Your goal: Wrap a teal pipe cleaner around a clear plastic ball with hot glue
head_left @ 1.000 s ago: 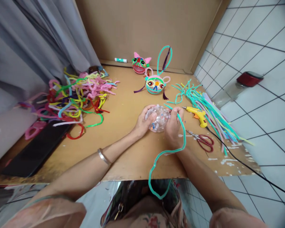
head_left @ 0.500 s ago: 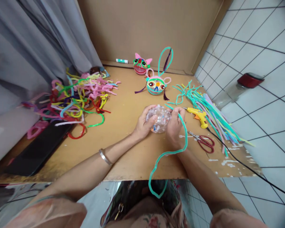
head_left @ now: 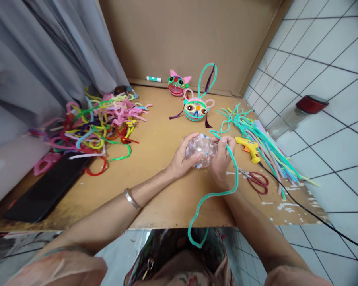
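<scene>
1. While the left hand (head_left: 179, 159) curls around the left side of a clear ball (head_left: 202, 147), the right hand (head_left: 222, 159) pinches a teal stem (head_left: 209, 195) between thumb and finger close to the ball's right side.
2. Speckled with colour, the ball is between both hands over the middle of the worktop (head_left: 155, 139); whether it touches the surface cannot be told.
3. From the right hand the stem trails across the wrist and loops past the worktop's front edge.
4. Tan and worn, the worktop carries white smears (head_left: 286, 205) near its front right corner.
5. Toward the right edge lie a yellow glue gun (head_left: 251, 149) with a black cable (head_left: 298, 201), red-handled scissors (head_left: 258, 182) and a bundle of stems (head_left: 276, 157).
6. Near the back edge are a looped figure (head_left: 196, 109), a pink-eared figure (head_left: 176, 87) and a small tube (head_left: 154, 79).
7. A tangled heap (head_left: 104, 119) of coloured stems covers the left side; a black slab (head_left: 47, 192) reaches toward the front left corner.
8. Around it stand a brown board (head_left: 191, 39) behind, a grey curtain (head_left: 59, 51) at left and a white tiled wall (head_left: 325, 67) at right, with a red-lidded jar (head_left: 312, 104) beside it.
</scene>
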The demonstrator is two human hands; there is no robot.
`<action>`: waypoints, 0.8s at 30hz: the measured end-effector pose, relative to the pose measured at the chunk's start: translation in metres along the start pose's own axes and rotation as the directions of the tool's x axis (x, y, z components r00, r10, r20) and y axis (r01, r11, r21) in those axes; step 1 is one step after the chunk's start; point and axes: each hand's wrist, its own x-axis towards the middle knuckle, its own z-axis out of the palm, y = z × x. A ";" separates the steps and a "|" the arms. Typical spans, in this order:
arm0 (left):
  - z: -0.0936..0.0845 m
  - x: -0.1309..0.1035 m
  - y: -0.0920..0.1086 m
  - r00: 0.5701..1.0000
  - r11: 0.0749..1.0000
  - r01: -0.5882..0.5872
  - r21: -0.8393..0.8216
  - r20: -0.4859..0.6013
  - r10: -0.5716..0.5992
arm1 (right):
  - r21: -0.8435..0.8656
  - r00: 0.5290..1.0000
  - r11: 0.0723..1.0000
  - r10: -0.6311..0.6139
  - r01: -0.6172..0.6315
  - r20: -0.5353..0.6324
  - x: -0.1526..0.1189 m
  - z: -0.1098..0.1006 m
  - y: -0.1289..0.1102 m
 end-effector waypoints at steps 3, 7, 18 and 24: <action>-0.002 0.000 0.002 0.999 0.999 0.036 -0.028 0.040 -0.035 | -0.030 1.000 0.999 -0.028 0.028 -0.007 0.000 0.000 0.003; -0.004 0.001 0.007 0.995 0.997 0.059 -0.053 0.083 -0.054 | -0.047 0.998 0.998 -0.054 0.052 -0.022 0.000 0.000 0.001; -0.004 0.006 0.007 0.996 0.996 0.081 -0.030 0.051 -0.079 | -0.045 0.999 0.998 -0.039 0.039 -0.003 -0.001 0.000 0.003; -0.004 0.006 0.005 0.996 0.995 0.090 -0.036 0.033 -0.089 | -0.069 1.000 0.997 0.020 -0.019 0.023 0.001 -0.001 0.005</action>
